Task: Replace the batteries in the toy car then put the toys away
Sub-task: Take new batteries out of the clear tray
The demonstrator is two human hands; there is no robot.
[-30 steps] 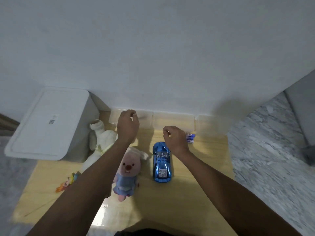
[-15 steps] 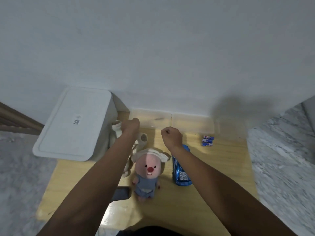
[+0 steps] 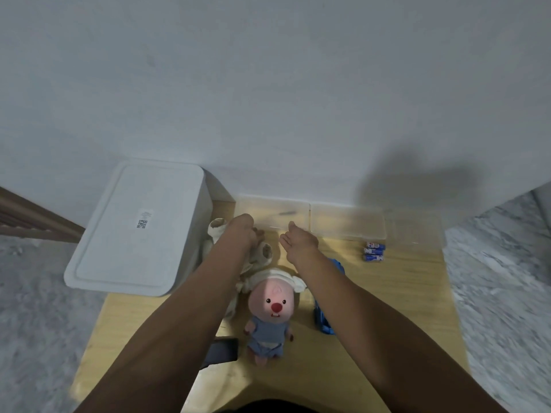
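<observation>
The blue toy car [image 3: 323, 319] lies on the wooden table [image 3: 387, 308], mostly hidden under my right forearm. Three blue batteries [image 3: 374, 251] lie to its right, near the back. My right hand [image 3: 298, 240] hovers past the car's front with straight fingers, holding nothing, close to the clear boxes [image 3: 347, 223]. My left hand [image 3: 243, 231] bends down at the wrist over a white plush [image 3: 262, 253]; its fingers are mostly hidden. A pink plush in blue clothes [image 3: 272, 307] lies between my arms.
A white lidded storage box [image 3: 140, 231] stands at the table's left back corner. Clear shallow boxes line the wall. A dark flat object [image 3: 223, 350] lies under my left forearm. Marbled floor surrounds the table.
My right hand has gone from a fist to straight fingers and reached further toward the clear boxes. My left hand stays by the white plush, now bent downward.
</observation>
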